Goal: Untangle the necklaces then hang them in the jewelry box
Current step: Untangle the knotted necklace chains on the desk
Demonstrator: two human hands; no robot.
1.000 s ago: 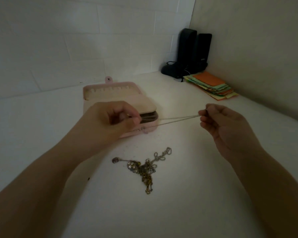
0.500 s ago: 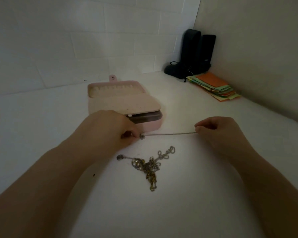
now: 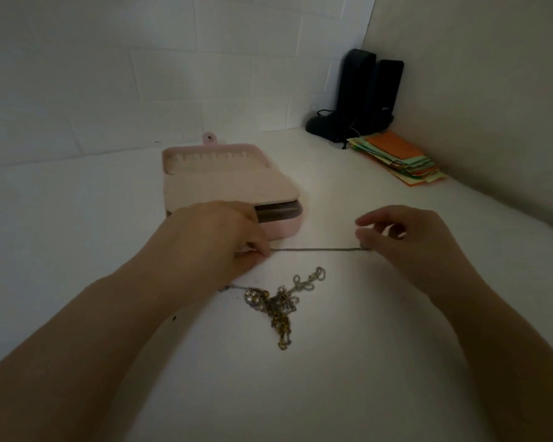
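Note:
A thin silver necklace (image 3: pixel 320 249) is stretched straight between my two hands, low over the white table. My left hand (image 3: pixel 217 237) pinches its left end just in front of the pink jewelry box (image 3: pixel 224 183). My right hand (image 3: pixel 406 240) pinches the right end between thumb and fingertips, the other fingers spread. The box lies open, with a row of hooks along its far inner edge and a beige flap over the middle. A tangled heap of gold and silver chains (image 3: pixel 278 303) lies on the table below the stretched necklace, between my forearms.
Two black speakers (image 3: pixel 364 90) with a cable stand in the back right corner. A stack of coloured paper (image 3: pixel 399 157) lies beside them along the right wall. White brick wall runs behind the box.
Both hands have lowered the stretched necklace from box height down toward the table in front of the box. The necklace now lies level and my right fingers have spread.

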